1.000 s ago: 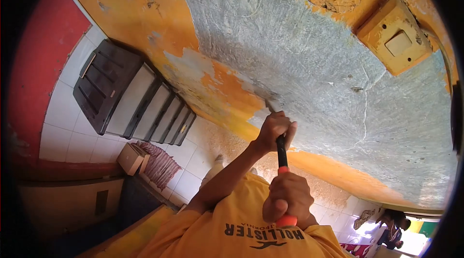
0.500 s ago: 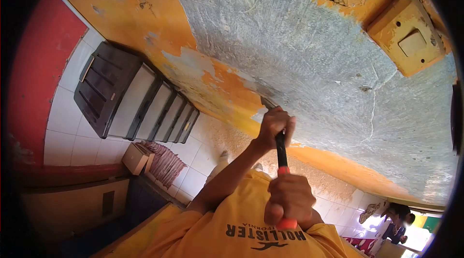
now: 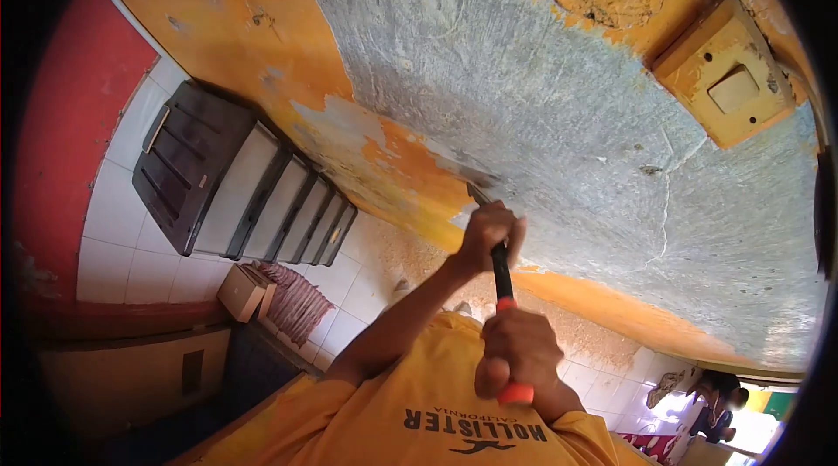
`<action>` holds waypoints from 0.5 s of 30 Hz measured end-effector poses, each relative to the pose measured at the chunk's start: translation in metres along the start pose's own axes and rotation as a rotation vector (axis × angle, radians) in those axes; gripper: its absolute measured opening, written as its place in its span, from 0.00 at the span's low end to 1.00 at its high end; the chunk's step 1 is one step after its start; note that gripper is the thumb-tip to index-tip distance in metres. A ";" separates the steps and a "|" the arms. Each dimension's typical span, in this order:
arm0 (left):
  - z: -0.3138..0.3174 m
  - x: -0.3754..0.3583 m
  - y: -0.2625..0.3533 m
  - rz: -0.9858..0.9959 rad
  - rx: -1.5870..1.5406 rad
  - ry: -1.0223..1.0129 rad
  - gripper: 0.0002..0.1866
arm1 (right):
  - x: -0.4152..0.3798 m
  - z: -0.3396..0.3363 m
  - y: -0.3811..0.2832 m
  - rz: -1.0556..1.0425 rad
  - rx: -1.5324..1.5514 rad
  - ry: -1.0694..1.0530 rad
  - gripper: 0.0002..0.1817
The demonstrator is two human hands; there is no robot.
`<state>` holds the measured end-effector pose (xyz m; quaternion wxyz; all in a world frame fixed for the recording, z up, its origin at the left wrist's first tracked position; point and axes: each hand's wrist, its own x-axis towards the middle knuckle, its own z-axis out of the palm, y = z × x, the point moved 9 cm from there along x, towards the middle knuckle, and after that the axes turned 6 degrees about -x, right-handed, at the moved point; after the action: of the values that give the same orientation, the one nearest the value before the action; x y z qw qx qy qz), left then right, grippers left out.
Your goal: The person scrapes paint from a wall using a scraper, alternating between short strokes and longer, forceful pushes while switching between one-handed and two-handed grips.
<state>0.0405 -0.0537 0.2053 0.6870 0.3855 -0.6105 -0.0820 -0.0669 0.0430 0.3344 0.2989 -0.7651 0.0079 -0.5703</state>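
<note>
A long-handled scraper [image 3: 502, 278] with a black shaft and orange-red grip is held in both hands. My left hand [image 3: 489, 235] is closed round the upper shaft near the blade. Lower down, my right hand [image 3: 522, 351] wraps the orange-red grip, in front of my yellow shirt. The scraper's dark head [image 3: 475, 194] is at the wall, by the border between bare grey plaster [image 3: 559, 117] and leftover orange paint [image 3: 406, 147]. Its exact contact with the surface is blurred.
A yellowed light switch [image 3: 733, 86] sits on the wall at upper right. A dark drawer unit [image 3: 196, 161] stands left against the wall. Nearby are a cardboard box [image 3: 240, 291] and a ribbed mat [image 3: 295, 302]. Scrapings [image 3: 419, 261] litter the tiles. Another person [image 3: 717, 396] is at far right.
Both hands and the scraper have shifted slightly left in the view, the blade end a little further along the wall. The view itself has also moved slightly.
</note>
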 end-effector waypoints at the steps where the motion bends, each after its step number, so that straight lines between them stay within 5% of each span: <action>1: 0.002 0.005 0.011 0.024 -0.021 -0.003 0.23 | 0.000 -0.003 -0.012 -0.049 0.022 0.016 0.14; 3: 0.004 0.012 0.018 0.083 0.028 0.001 0.24 | -0.005 -0.001 -0.017 -0.120 -0.012 0.063 0.19; 7: 0.001 0.003 -0.001 0.006 -0.006 -0.050 0.23 | -0.005 -0.008 0.007 0.068 -0.012 0.083 0.16; 10: 0.007 0.018 0.025 0.106 0.061 -0.033 0.23 | -0.005 -0.014 -0.021 -0.104 0.055 0.021 0.15; 15: -0.001 -0.041 -0.052 -0.116 0.271 -0.111 0.23 | -0.047 -0.026 0.054 0.302 -0.099 0.006 0.21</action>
<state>0.0500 -0.0653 0.1403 0.5879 0.5042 -0.6298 -0.0596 -0.0877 0.0034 0.2730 0.3432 -0.7673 0.1516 -0.5200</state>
